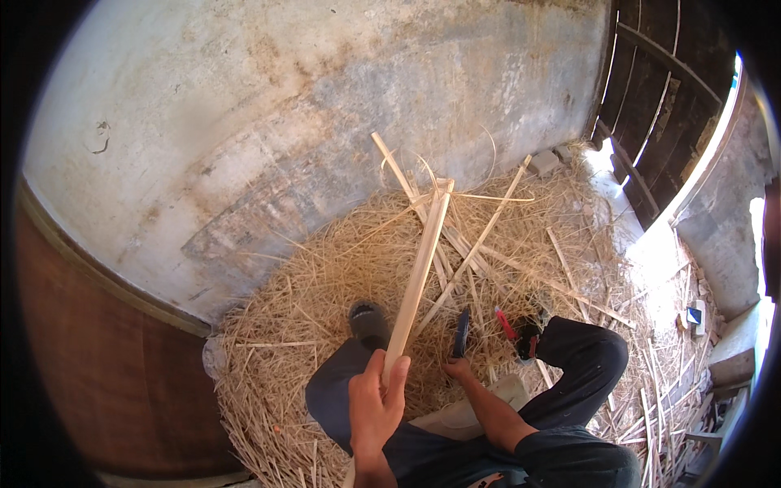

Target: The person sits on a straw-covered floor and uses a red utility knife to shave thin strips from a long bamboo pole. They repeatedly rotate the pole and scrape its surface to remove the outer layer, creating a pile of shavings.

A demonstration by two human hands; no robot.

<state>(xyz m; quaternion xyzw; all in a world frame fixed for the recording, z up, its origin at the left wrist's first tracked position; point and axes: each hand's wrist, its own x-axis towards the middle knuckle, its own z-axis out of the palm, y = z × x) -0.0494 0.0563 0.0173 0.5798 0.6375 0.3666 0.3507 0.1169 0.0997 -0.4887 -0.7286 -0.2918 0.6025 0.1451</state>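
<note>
My left hand is wrapped round the near part of a long, pale bamboo strip, which points up and away over the shavings. Thin curled slivers hang at its far end. Lower and to the right, my right hand grips a knife by its handle. The dark blade of the knife points away from me and is apart from the strip. A slim red object, its kind unclear, lies to the right of the blade beside my foot.
Straw-like shavings cover the floor around my legs. Several loose strips lie crossed ahead, near a stained wall. A dark slatted door stands at the far right. A pale block-like piece lies between my legs.
</note>
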